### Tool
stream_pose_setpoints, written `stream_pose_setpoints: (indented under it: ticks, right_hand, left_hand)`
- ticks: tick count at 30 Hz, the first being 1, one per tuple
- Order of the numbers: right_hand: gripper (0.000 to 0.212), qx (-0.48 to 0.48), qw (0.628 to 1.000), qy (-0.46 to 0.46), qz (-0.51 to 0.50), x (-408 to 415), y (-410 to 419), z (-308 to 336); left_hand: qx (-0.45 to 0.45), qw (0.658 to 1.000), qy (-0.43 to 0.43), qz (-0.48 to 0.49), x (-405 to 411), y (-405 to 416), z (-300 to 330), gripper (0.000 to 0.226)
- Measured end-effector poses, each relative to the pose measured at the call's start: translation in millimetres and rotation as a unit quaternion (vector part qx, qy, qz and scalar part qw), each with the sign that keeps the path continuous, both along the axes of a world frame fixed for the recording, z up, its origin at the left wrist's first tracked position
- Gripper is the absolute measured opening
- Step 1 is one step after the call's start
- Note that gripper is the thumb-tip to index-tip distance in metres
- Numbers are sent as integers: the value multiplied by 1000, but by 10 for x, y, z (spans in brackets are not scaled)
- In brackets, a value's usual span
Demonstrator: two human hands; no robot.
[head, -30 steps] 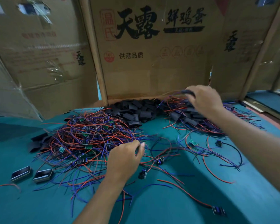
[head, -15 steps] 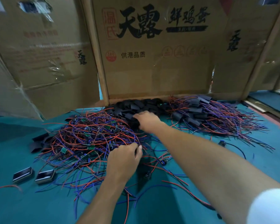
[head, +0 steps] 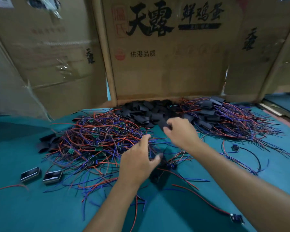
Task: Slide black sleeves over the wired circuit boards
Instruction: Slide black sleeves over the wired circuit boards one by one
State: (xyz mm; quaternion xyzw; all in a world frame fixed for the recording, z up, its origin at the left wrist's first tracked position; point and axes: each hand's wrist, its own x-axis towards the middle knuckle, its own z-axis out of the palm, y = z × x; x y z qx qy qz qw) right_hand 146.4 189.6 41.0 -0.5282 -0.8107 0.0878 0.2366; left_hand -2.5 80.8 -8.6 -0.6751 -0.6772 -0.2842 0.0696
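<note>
The right hand (head: 181, 131) pinches a black sleeve (head: 164, 125) at its fingertips, just in front of the sleeve pile (head: 146, 113). The left hand (head: 137, 163) has its fingers curled into the near edge of the bare-board tangle (head: 94, 139), left of the sleeve pile, and seems to hold a dark wired board; blur hides what exactly is gripped.

The likeliest trouble is snagging. The red and blue wires are thoroughly interlaced, so lifting one board would probably drag neighbours along and strew them over the green table (head: 40, 206). The sleeve looks soft and flattened; if its mouth stays closed, the board's corners or solder joints may catch and buckle it. Feeding the wires through first would ease this. A loose pinch could also let the sleeve drop back among the others.

Right of the sleeve pile lies a heap of sleeved boards (head: 224, 121), wires fanning outward. Stray wired pieces lie near the right forearm. Well left of the sleeve pile, toward the viewer, sit two small dark cases (head: 40, 174). Cardboard (head: 157, 64) walls stand behind the sleeve pile.
</note>
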Motion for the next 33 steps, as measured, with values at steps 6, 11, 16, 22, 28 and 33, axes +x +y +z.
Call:
stream_pose_setpoints:
  ticks: [6, 11, 16, 22, 28, 33]
  right_hand:
    - [37, -127, 973, 170, 86, 344, -780, -132]
    - [37, -492, 711, 472, 172, 561, -815, -156]
    - [33, -484, 676, 537, 145, 592, -758, -223]
    - [29, -428, 698, 560, 127, 550, -738, -251]
    - [35, -426, 702, 557, 124, 574, -685, -294]
    - [39, -428, 706, 551, 122, 573, -646, -340]
  left_hand:
    - [57, 995, -28, -80, 280, -90, 44, 54]
    - [18, 979, -118, -163, 279, -177, 112, 54]
    - [-44, 961, -184, -199, 87, -100, 252, 63]
    - [-75, 995, 36, 47, -769, 879, 688, 16]
    - [-229, 948, 187, 122, -1016, 1173, 708, 29]
    - [-231, 921, 284, 130, -905, 1225, 760, 6]
